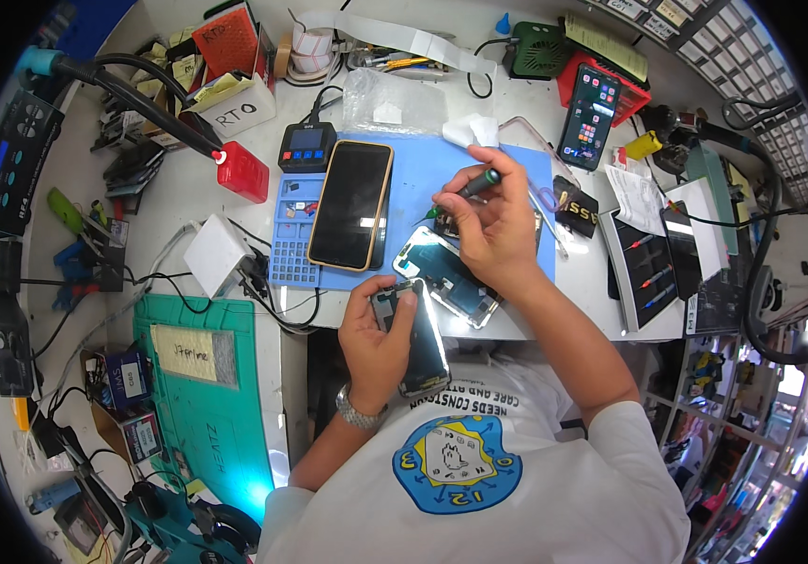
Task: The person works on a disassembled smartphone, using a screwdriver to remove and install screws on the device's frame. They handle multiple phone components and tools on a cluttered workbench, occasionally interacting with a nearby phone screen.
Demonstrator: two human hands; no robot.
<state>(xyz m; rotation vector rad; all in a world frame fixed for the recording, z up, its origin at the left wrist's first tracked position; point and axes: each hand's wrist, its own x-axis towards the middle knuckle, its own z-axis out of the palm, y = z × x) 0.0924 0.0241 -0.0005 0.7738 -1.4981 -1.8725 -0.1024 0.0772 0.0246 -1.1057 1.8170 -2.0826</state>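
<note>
Screwdriver (473,183) work, centre frame | my right hand (493,226) pinches the dark tool, green tip angled down at the opened phone body (446,273) on the blue mat (423,169) | my left hand (376,343) clamps the lifted screen panel (423,348) at the surface edge | advice: keep tip square, panel steady, no cable strain.

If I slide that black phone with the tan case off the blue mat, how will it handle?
The phone looks stiff and flat, so it should slide, not roll. Its glossy face is probably slippery and breakable. It overhangs the blue mat edge, so it might tip.
</note>
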